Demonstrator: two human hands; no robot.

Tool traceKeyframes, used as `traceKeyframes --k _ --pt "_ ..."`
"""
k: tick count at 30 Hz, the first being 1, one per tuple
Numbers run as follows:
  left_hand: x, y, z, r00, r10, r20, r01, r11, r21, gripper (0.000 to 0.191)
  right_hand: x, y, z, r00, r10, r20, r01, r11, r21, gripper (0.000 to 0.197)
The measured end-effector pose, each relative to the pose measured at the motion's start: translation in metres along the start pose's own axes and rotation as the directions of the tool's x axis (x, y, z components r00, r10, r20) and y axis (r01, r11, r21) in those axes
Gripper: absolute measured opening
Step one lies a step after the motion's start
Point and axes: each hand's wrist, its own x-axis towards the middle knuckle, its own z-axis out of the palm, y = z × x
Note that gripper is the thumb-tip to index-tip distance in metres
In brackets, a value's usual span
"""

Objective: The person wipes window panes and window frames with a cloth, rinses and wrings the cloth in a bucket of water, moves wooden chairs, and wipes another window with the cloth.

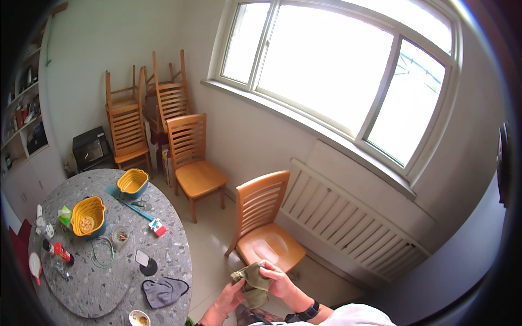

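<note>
An olive-green cloth (pixel 256 282) is held up between both hands, crumpled, with part of it hanging down. My left hand (pixel 229 298) grips its left side between thumb and fingers. Its upper right side is pinched by my right hand (pixel 276 278), and a dark band circles that wrist. The hands are in front of the seat of a wooden chair (pixel 271 244). To their left, a grey cloth item with dark edging (pixel 164 291) lies on the round speckled table (pixel 175 240).
Yellow-and-blue baskets (pixel 133 181), a blue fly swatter (pixel 140 210), a coiled cable (pixel 102 252), a glass ashtray (pixel 120 236) and a bowl (pixel 139 318) stand or lie on the table. Another wooden chair (pixel 202 179) is by the wall; a radiator (pixel 350 224) is under the window.
</note>
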Motion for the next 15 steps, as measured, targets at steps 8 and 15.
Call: traceKeyframes --k 8,15 --pt "0.039 0.073 0.042 0.858 0.485 -0.167 -0.438 0.863 0.253 0.058 0.072 -0.011 -0.073 0.965 -0.052 -0.257 -0.015 0.968 -0.251 0.022" --pt "0.184 0.077 0.025 0.752 0.655 0.08 -0.269 0.194 0.943 0.061 0.15 -0.03 -0.121 0.985 0.152 -0.084 -0.137 0.977 0.164 0.059"
